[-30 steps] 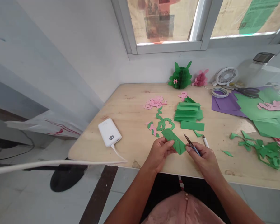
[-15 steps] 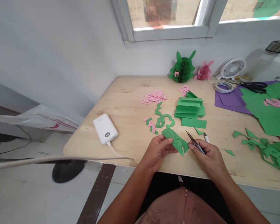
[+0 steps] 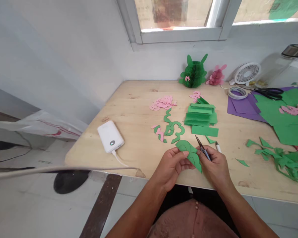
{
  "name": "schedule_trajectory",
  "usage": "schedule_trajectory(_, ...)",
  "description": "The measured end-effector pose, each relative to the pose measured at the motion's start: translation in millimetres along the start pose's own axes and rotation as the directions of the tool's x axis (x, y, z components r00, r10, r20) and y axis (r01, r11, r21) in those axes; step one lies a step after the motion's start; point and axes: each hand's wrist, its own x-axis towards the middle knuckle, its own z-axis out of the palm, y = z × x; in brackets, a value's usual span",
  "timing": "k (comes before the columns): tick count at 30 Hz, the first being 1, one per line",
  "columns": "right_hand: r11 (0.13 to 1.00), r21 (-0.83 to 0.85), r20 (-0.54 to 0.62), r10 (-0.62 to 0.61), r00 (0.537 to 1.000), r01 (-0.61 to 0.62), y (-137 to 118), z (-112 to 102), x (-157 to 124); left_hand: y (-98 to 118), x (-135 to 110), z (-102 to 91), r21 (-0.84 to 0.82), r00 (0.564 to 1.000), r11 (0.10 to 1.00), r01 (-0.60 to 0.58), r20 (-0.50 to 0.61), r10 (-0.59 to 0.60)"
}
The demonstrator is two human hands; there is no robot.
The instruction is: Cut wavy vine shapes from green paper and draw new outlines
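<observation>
My left hand (image 3: 175,162) pinches a piece of green paper (image 3: 185,145) between thumb and fingers, just above the table's front edge. Curved lines are drawn on the paper, and its outer edge is scalloped. Closed around small pointed scissors (image 3: 201,145) with bluish handles, my right hand (image 3: 216,167) sits against the paper's right side. The scissor tips point up and away from the paper. Beyond my hands lie curvy green paper cutouts (image 3: 180,129) and a few pink and green pieces (image 3: 159,134).
Folded green strips (image 3: 201,114) and a pink cutout pile (image 3: 163,102) lie farther back. Green scraps (image 3: 279,158), a pen (image 3: 218,147), purple paper (image 3: 245,105) and black scissors (image 3: 269,92) are to the right. A white power bank (image 3: 111,136) with a cable lies left.
The green paper has turned and shifted slightly right in my left hand. My right hand, with the scissors, has moved left, up against the paper's right side.
</observation>
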Motion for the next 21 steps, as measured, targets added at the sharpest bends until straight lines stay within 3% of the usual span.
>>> schedule_trajectory(12, 0.997, -0.007, -0.038, 0.08, 0.996, -0.08, -6, 4, 3, 1, -1, 7.5, -0.067, 0.995, 0.995, -0.078, -0.07, 0.074)
schedule_trajectory(16, 0.988, 0.125, -0.048, 0.095, 0.994, -0.089, -1, -1, -8, 4, -2, 8.4, -0.107, 0.989, 0.987, -0.117, -0.099, 0.106)
schedule_trajectory(21, 0.944, 0.267, 0.071, 0.181, 0.981, -0.193, 9, -9, -32, 6, -3, 10.0, -0.159, 0.986, 0.979, -0.127, -0.129, 0.107)
